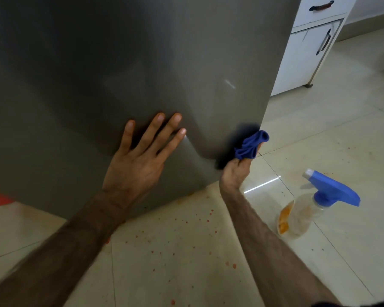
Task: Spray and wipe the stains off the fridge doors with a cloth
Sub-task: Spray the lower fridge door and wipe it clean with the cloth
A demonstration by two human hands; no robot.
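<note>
My left hand point(140, 158) lies flat, fingers spread, on the fridge door point(120, 74). My right hand point(236, 171) grips the cloth point(251, 144) at the door's lower right edge. The sprayer point(315, 202) stands right of it on open floor point(319, 134)

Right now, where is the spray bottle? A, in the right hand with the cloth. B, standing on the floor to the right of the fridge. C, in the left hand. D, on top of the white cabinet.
B: the spray bottle stands on the tiled floor right of the fridge door, untouched, while the left hand rests flat on the door and the right hand holds only the blue cloth.
</note>
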